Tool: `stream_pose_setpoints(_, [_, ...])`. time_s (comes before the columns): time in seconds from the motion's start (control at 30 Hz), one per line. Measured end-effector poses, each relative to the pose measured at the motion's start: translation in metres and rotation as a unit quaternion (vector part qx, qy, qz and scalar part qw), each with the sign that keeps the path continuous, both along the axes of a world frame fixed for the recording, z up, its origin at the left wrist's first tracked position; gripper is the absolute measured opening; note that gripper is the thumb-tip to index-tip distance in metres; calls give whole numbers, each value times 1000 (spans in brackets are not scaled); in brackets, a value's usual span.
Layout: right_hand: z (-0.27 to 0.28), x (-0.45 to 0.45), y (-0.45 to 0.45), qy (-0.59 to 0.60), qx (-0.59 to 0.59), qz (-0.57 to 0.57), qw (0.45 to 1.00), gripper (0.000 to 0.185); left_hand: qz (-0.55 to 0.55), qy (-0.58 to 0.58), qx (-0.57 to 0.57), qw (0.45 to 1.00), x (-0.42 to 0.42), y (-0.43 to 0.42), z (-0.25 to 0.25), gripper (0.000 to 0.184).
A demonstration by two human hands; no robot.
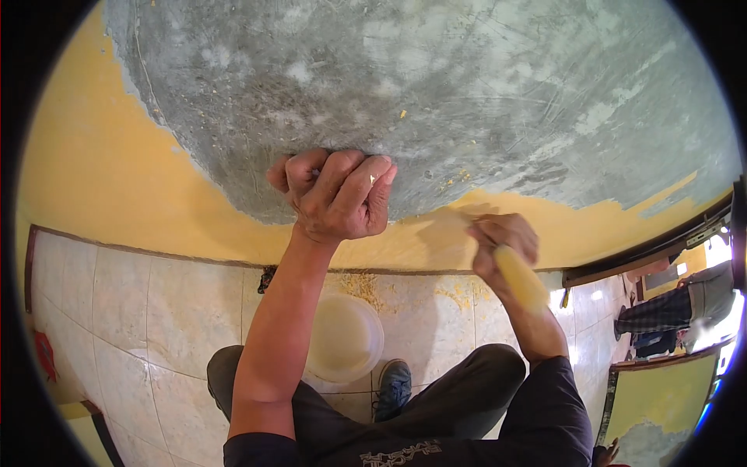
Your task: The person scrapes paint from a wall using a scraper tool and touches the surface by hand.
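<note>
My left hand (342, 193) is closed in a fist, its knuckles against the bare grey part of the wall (389, 70). A small pale flake sticks to one finger. To the right, my right hand (506, 241) grips a scraper by its yellowish handle (522, 280). Motion blurs both the hand and the tool. The scraper's blade end points toward the edge where the yellow paint (389, 247) meets the grey surface; the blade itself is hard to make out. Loose yellow paint flakes (461, 176) cling to the wall just above the right hand.
Below the wall, a round whitish tub (345, 338) stands on the tiled floor (191, 311), between my legs. Yellow scrapings (359, 286) lie along the wall's foot. At the right are a doorway frame (622, 268) and another person (677, 303) standing beyond it.
</note>
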State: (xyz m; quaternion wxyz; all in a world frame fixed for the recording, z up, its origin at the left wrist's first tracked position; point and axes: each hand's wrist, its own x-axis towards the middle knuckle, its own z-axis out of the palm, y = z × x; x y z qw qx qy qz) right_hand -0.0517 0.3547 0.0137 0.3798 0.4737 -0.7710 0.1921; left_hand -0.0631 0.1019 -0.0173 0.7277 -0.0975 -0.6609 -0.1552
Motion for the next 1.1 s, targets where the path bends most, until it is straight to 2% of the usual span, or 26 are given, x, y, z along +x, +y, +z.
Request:
stream_pose_setpoints(0.07, [-3,-2,5,-16,-102,-44,994,23,-6,6,2,1000,1,1,-2,8])
stream_pose_setpoints(0.13, [-10,-7,8,-23,-64,-11,998,23,-9,3,1,1000,2,2,-2,8])
stream_pose_setpoints(0.2, [-4,-1,2,53,7,20,998,24,-4,7,1,1000,-1,-1,0,7])
stream_pose_setpoints(0.23, [1,1,0,78,-49,27,995,22,-7,5,-11,1000,0,-2,0,9])
stream_pose_setpoints(0.27, [0,0,2,21,-73,-27,997,22,-9,-1,-21,1000,3,-1,-3,10])
stream_pose_setpoints(0.33, [-1,-1,2,38,-21,14,999,22,-7,7,-8,1000,1,2,-4,8])
stream_pose_setpoints(0.47, [9,-1,4,28,-46,-8,999,22,-7,1,-3,1000,2,0,-2,7])
stream_pose_setpoints(0.6, [2,-4,1,34,-19,30,999,23,-7,7,0,1000,0,-1,0,7])
stream_pose_setpoints(0.67, [-2,-5,4,7,-104,-5,995,24,-7,10,0,1000,0,1,-2,6])
stream_pose_setpoints(0.7, [-5,-6,1,-37,-67,-2,997,23,-7,11,-1,1000,1,2,-2,6])
stream_pose_setpoints(0.73, [-4,-1,1,-14,-18,-4,1000,22,-8,7,1,1000,2,2,-2,6])
stream_pose_setpoints(0.8, [3,2,-9,63,-64,28,996,22,-5,4,4,1000,1,1,-1,6])
stream_pose_setpoints(0.9, [-3,2,-4,-13,-6,-10,1000,23,-7,-1,2,1000,3,1,-1,6])
stream_pose_setpoints(1.0, [5,5,-6,15,-38,-26,999,23,-5,3,4,1000,0,0,-1,6])
stream_pose_setpoints(1.03, [-5,-1,-3,1,-63,0,998,23,-8,2,6,1000,1,1,-2,6])
stream_pose_setpoints(1.1, [-3,0,-4,21,-32,19,999,24,-9,2,4,1000,1,0,-1,7])
